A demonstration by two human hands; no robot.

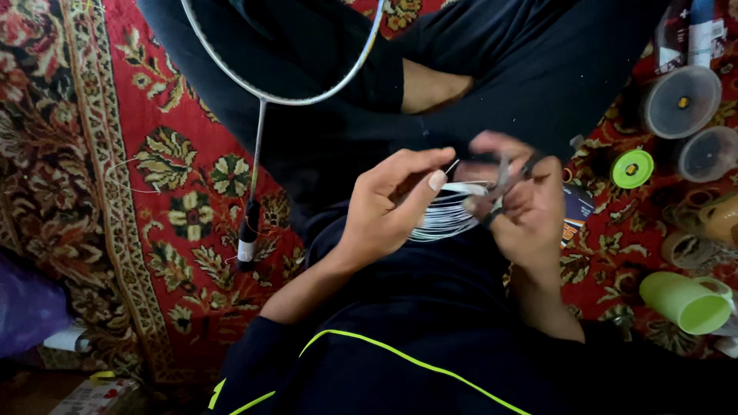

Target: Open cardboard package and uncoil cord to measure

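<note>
My left hand [388, 201] pinches a coil of thin white racket string [450, 211] between thumb and fingers, over my lap in dark trousers. My right hand [523, 204] is blurred; it grips a small pair of scissors or cutters [503, 173] with dark handles right at the coil's upper edge. The two hands almost touch. A white unstrung racket frame [265, 92] lies across my leg, its thin shaft running down to a black and white grip [247, 238] on the carpet.
A red patterned carpet [154, 192] covers the floor. At the right stand clear round plastic tubs [680, 100], a green reel [632, 169], a light green cup [688, 301] and tape rolls [688, 250]. A purple bag [27, 307] sits at the far left.
</note>
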